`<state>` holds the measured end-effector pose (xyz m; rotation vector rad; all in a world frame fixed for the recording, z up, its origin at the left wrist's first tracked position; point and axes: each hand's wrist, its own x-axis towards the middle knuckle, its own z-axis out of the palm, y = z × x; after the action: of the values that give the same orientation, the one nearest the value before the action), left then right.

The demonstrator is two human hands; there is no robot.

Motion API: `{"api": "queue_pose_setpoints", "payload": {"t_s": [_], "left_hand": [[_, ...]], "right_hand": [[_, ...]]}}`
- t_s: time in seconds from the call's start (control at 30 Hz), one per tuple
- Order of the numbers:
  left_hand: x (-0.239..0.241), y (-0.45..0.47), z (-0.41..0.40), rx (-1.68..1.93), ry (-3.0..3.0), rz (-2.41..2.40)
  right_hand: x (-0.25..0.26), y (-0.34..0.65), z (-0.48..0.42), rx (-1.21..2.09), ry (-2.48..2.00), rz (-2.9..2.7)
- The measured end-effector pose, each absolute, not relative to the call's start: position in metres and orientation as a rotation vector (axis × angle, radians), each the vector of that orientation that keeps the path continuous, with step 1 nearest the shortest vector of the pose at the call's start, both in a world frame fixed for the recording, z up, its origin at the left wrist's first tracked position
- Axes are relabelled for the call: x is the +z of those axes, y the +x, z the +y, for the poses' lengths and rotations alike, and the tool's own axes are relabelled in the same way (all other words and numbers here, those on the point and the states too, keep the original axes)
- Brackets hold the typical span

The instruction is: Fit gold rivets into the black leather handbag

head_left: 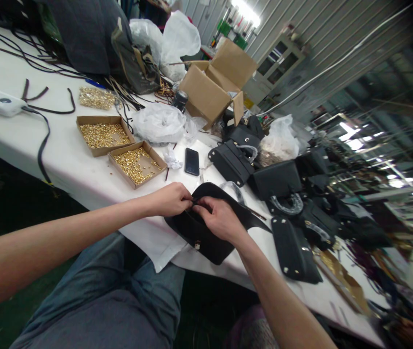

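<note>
A black leather handbag [199,237] with a gold clasp lies at the near edge of the white table [83,169], its flap lifted. My left hand [170,199] pinches a thin black strap or edge at the bag's opening. My right hand [221,220] rests on the bag right beside it, fingers curled and closed on the same part. The two hands nearly touch above the bag's mouth.
Two shallow cardboard trays of gold hardware [104,135] [137,165] sit left of the bag. A phone [192,161], a clear plastic bag [159,123], an open carton [210,87] and several finished black bags [275,179] crowd the far side. Black straps and a cable trail at the left.
</note>
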<state>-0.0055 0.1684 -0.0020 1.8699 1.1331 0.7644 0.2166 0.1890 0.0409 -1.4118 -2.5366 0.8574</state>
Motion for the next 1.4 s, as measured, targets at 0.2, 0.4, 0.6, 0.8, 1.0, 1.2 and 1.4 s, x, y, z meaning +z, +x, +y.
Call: {"api": "queue_pose_setpoints", "payload": {"t_s": [0.2, 0.4, 0.6, 0.8, 1.0, 1.2, 1.4], "left_hand": [[0.004, -0.011, 0.164, 0.737, 1.844, 1.14], [0.0, -0.002, 0.164, 0.763, 1.795, 1.241], [-0.003, -0.001, 0.166, 0.788, 1.789, 1.275], [-0.007, -0.001, 0.166, 0.809, 1.783, 1.317], [-0.008, 0.001, 0.166, 0.819, 1.803, 1.323], [-0.002, -0.004, 0.151, 0.772, 1.849, 1.259], [-0.011, -0.002, 0.144, 0.808, 1.841, 1.254]], "right_hand": [[0.04, 0.215, 0.186, 0.864, -1.412, -2.526], [0.042, 0.213, 0.185, 0.844, -1.371, -2.561], [0.043, 0.217, 0.186, 0.982, -1.332, -2.524], [0.035, 0.226, 0.189, 1.137, -1.348, -2.399], [0.034, 0.226, 0.188, 1.03, -1.356, -2.389], [0.036, 0.231, 0.199, 1.38, -1.226, -2.398], [0.039, 0.23, 0.202, 1.461, -1.264, -2.361]]}}
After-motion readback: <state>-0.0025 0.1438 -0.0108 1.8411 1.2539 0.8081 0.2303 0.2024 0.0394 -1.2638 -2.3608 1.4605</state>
